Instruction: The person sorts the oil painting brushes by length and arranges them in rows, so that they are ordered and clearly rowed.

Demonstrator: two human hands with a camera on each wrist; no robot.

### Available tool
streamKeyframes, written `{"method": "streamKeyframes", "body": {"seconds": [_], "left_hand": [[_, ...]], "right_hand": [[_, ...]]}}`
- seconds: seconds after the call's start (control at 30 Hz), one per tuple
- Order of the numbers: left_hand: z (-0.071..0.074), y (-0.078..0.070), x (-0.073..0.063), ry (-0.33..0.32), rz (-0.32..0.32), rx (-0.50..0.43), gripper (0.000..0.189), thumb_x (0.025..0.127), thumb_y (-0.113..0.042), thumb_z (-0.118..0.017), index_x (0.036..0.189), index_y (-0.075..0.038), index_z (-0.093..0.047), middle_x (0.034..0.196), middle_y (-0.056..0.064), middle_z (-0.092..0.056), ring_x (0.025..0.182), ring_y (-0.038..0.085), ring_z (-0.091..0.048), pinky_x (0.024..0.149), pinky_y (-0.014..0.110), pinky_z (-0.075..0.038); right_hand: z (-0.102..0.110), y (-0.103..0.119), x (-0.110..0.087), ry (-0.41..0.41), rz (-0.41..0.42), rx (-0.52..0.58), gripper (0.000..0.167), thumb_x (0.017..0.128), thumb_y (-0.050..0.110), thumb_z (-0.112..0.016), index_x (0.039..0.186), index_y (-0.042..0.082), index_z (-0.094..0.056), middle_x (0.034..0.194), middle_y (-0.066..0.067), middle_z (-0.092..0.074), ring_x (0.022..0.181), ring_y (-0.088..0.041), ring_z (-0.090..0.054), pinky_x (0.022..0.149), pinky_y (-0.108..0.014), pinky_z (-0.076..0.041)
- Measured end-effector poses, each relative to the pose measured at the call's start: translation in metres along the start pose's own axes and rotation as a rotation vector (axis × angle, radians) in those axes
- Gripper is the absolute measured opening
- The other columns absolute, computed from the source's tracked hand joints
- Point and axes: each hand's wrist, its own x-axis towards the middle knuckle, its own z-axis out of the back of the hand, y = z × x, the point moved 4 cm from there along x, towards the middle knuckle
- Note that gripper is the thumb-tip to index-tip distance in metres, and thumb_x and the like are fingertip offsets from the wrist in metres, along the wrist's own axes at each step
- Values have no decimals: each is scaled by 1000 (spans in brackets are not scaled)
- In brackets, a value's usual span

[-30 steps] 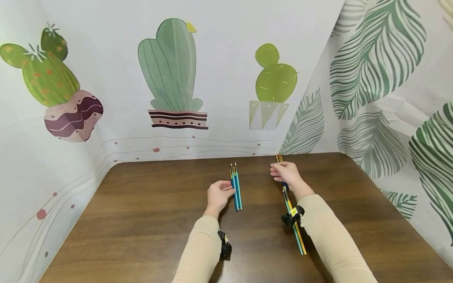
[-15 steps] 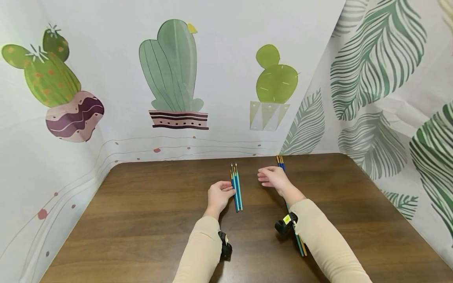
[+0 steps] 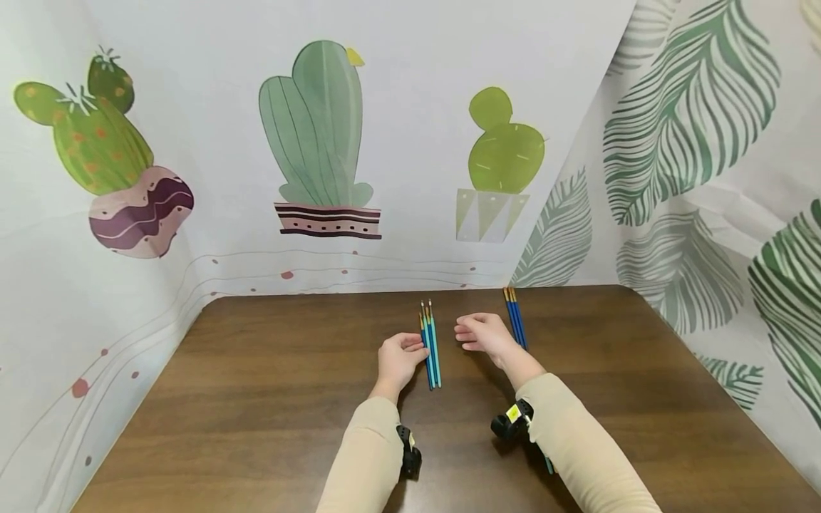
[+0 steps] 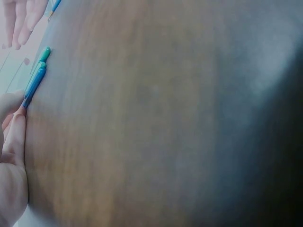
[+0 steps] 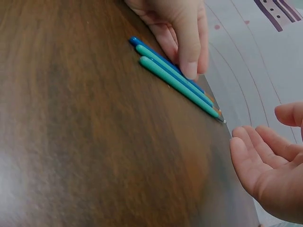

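My left hand (image 3: 398,362) is at the left side of a small bundle of blue and turquoise paintbrushes (image 3: 435,349), bristles pointing to the wall. In the right wrist view, its thumb and fingers pinch the outermost blue paintbrush (image 5: 149,51), while the turquoise paintbrushes (image 5: 175,84) lie alongside. To the right of the bundle hovers my right hand (image 3: 485,335), fingers loosely bent and nothing in them. That same palm (image 5: 274,165) shows bare in the right wrist view. The left wrist view catches only the handle ends (image 4: 35,85) beyond the left thumb.
Several dark blue paintbrushes (image 3: 517,322) lie at the back right, beyond the right wrist. A teal handle end (image 3: 549,466) pokes out from under the right sleeve, the rest hidden. The brown wooden table (image 3: 269,385) meets a patterned cloth wall (image 3: 410,157) at its far edge.
My right hand has moved left and slightly nearer, away from the dark blue paintbrushes and toward the bundle. My left hand stays at the bundle. The head view has tilted a little.
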Motion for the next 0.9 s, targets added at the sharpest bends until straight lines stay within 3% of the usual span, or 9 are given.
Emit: {"method": "streamKeyframes", "body": {"seconds": [0.2,0.43,0.9], "left_hand": [[0,3,-2,0,-15,5,28,79,-4,-74,105,3,-66,104,18,-70,96,25,-70,83,33,-57],[2,0,-2,-12,-24,-1,27,79,-3,-73,104,3,-67,104,19,-70,95,25,-70,84,33,-57],[0,3,1,-7,-30,5,27,79,-3,-73,105,2,-66,105,18,-70,96,24,-70,83,32,-57]], "right_hand": [[-8,-3,-3,6,-7,19,40,97,19,-49,125,-9,-51,119,-28,-60,95,-23,-67,72,-26,-58],[-17,-3,-3,24,-3,31,41,97,18,-49,127,-10,-48,127,-30,-55,113,-36,-60,82,-33,-58],[-38,-4,0,13,-25,104,44,99,15,-42,135,-9,-41,135,-30,-47,120,-38,-54,91,-41,-54]]}}
